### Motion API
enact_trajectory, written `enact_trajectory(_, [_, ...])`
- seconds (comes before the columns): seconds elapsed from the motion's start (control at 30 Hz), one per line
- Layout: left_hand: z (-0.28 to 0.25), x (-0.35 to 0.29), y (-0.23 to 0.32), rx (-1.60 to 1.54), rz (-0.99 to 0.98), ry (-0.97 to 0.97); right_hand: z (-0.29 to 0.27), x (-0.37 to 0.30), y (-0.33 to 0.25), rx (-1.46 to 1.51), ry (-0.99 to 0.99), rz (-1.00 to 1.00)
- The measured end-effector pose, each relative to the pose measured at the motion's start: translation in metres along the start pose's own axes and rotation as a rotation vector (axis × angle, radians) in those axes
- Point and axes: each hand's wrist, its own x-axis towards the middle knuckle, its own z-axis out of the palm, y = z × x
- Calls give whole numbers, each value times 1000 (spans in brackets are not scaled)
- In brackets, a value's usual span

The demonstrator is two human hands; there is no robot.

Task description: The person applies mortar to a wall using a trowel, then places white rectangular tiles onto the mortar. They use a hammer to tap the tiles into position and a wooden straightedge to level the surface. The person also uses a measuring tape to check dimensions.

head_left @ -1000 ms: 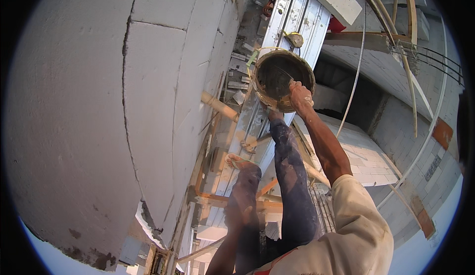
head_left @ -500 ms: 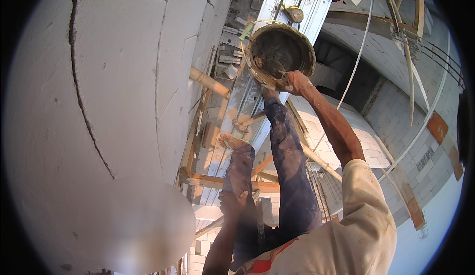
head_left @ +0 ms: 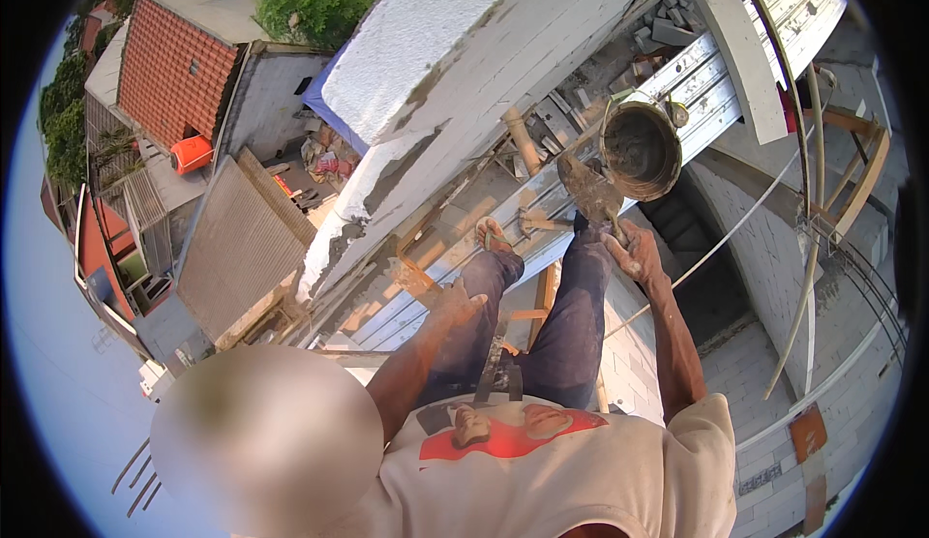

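Trowel [head_left: 598, 199], apparently loaded with mortar [head_left: 581, 180]: beside the bucket [head_left: 670, 156], gripped by the right hand [head_left: 636, 253]. Left hand [head_left: 453, 308]: on the leg [head_left: 491, 275], closure indeterminable. Scooping appears complete; load not yet discharged.

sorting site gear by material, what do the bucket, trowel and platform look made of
Bucket: perhaps plastic, but a brownish crust hides the finish. Trowel: probably a metal blade, broad and flat, dulled by grey-brown smears. Platform: likely bare sheet metal, judging by the silvery shine and long ribs.
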Motion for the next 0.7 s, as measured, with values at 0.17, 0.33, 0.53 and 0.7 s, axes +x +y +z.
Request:
enact_trajectory(0.17, [-18,-59,-49,-297,90,57,56,-55,-137,15,-113,-385])
enact_trajectory(0.33, [3,-84,-105,-628,85,157,134,-55,-230,-241,-117,-708])
enact_trajectory(0.53, [85,-43,-180,-793,99,377,210,-40,-337,-919,57,-806])
enact_trajectory(0.7, [108,-55,-202,-782,116,428,239,-8,-351,-1191,57,-781])
